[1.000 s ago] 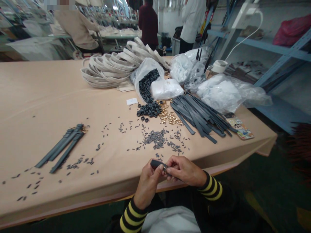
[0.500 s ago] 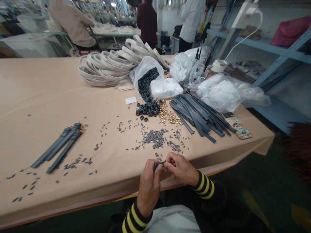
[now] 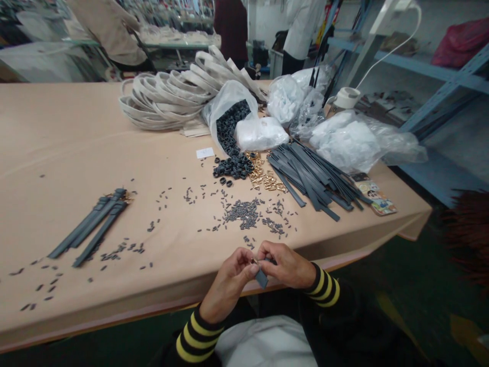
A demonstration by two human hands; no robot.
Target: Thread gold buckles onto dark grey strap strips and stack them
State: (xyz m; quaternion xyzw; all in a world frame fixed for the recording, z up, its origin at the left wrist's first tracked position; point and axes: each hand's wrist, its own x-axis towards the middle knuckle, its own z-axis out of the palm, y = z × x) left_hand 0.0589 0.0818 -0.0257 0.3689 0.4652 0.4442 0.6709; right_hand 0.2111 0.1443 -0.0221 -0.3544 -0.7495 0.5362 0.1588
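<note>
My left hand (image 3: pixel 229 278) and my right hand (image 3: pixel 284 265) meet at the table's near edge, both pinching one dark grey strap (image 3: pixel 262 278) with a small metal piece at its end. The strap's end hangs down between the fingers. Just beyond the hands lies a heap of small dark grey pins (image 3: pixel 244 213). Further back sit black rings (image 3: pixel 231 168), gold buckles (image 3: pixel 265 179) and a pile of loose grey straps (image 3: pixel 313 178).
Three finished straps (image 3: pixel 89 232) lie at the left among scattered pins. White webbing loops (image 3: pixel 171 99), plastic bags (image 3: pixel 344 140) and a phone (image 3: pixel 376 199) occupy the back and right of the tan table (image 3: pixel 57 153). Other people stand behind. Blue shelving (image 3: pixel 439 81) is at right.
The strap end turned from pointing left and up to hanging down between my fingers. Both hands shifted slightly; the view tilted a little.
</note>
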